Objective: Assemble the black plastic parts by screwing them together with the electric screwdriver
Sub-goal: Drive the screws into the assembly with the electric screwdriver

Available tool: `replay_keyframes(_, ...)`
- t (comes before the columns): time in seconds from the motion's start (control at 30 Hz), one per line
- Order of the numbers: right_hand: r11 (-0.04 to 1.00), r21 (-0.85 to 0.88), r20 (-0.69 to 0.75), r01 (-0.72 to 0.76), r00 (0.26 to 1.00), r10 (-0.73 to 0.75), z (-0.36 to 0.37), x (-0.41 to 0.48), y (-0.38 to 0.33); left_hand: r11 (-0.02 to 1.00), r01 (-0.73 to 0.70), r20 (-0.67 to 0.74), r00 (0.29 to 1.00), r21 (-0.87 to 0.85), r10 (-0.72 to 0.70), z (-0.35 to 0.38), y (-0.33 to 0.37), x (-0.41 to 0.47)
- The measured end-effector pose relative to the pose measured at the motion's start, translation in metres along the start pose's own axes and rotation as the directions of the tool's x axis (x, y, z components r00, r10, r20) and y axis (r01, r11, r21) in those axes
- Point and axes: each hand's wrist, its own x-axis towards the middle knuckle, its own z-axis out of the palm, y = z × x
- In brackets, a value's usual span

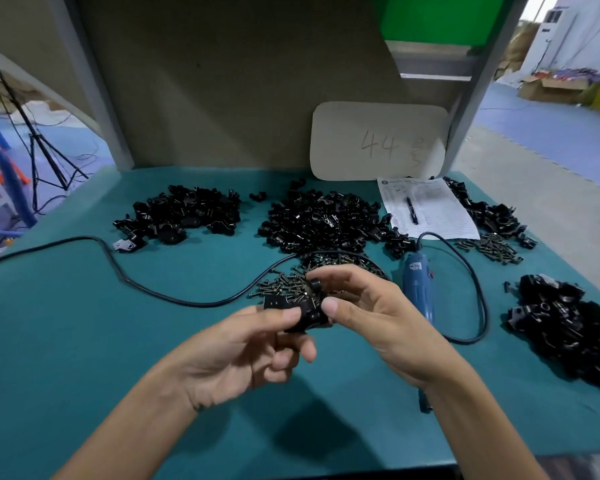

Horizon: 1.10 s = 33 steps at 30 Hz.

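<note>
Head view: the left hand (243,344) and right hand (371,313) hold the black plastic parts (305,315) above the tabletop (84,323), at its centre. Each grip is narrow, with thumb and fingers pinching the parts. The electric screwdriver (418,282) lies just right of the right hand. Screws (284,287) lie just beyond the hands.

Bench (84,341): teal covering, with a beige back panel (222,98) rising from its rear edge between two grey uprights (94,81).

Rear edge, right of centre: a pale card (378,140) with rounded corners stands against the panel, marked "44" by hand.

Just in front of the card, towards the rear right corner: a printed sheet (437,216) lies flat, with a dark pen (412,210) on it.

Above the card: a green bin (440,15).

Off the bench's left edge: a black tripod (42,150) on a blue floor.

Far right background: cardboard boxes (551,86).
</note>
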Motion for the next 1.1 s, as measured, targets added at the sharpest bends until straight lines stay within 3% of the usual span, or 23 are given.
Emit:
replay_keyframes(0.1,0.995,0.096,-0.003,0.038,0.999,-0.038,0.005,-0.004,0.002,0.962,-0.053,-0.153,0.984,0.267,0.097,0.005,0.0,0.002)
replay_keyframes(0.17,0.988,0.14,-0.02,0.063,0.998,-0.061,0.008,-0.007,0.002,0.884,-0.057,-0.246,0.95,0.464,0.191,0.009,0.002,0.004)
replay_keyframes(0.27,0.983,0.171,-0.056,0.065,0.997,-0.056,0.011,-0.008,0.002,0.702,-0.155,-0.322,0.806,0.695,0.497,0.011,-0.003,0.006)
replay_keyframes(0.33,0.977,0.197,-0.043,0.076,0.997,-0.069,0.014,-0.009,0.001,0.601,-0.313,-0.239,0.71,0.736,0.662,0.014,-0.005,0.007)
replay_keyframes(0.43,0.965,0.241,-0.059,0.1,0.994,-0.088,0.018,-0.011,0.0,0.552,-0.426,-0.117,0.707,0.717,0.698,0.021,-0.004,0.005)
replay_keyframes(0.53,0.966,0.239,-0.111,0.095,0.991,-0.069,0.017,-0.012,-0.001,0.578,-0.402,-0.093,0.761,0.71,0.642,0.021,0.002,0.001)
replay_keyframes(0.6,0.969,0.218,-0.114,0.115,0.989,-0.092,0.017,-0.014,-0.002,0.587,-0.417,-0.1,0.751,0.694,0.652,0.022,0.005,0.0)
replay_keyframes(0.7,0.962,0.228,-0.112,0.149,0.986,-0.126,0.022,-0.015,-0.004,0.496,-0.458,-0.093,0.659,0.737,0.747,0.026,0.006,0.0)
replay_keyframes(0.83,0.959,0.225,-0.124,0.173,0.981,-0.148,0.026,-0.014,-0.002,0.297,-0.33,-0.065,0.565,0.896,0.823,0.028,0.004,-0.002)
replay_keyframes(0.9,0.957,0.226,-0.134,0.18,0.979,-0.153,0.027,-0.013,-0.001,0.31,-0.282,-0.084,0.602,0.908,0.794,0.029,0.006,-0.004)
replay_keyframes(1.03,0.959,0.227,-0.143,0.172,0.979,-0.142,0.024,-0.014,-0.003,0.4,-0.268,-0.074,0.746,0.876,0.662,0.029,0.01,-0.008)
replay_keyframes(1.1,0.952,0.249,-0.119,0.177,0.981,-0.152,0.024,-0.015,-0.003,0.414,-0.289,-0.06,0.756,0.863,0.652,0.031,0.013,-0.009)
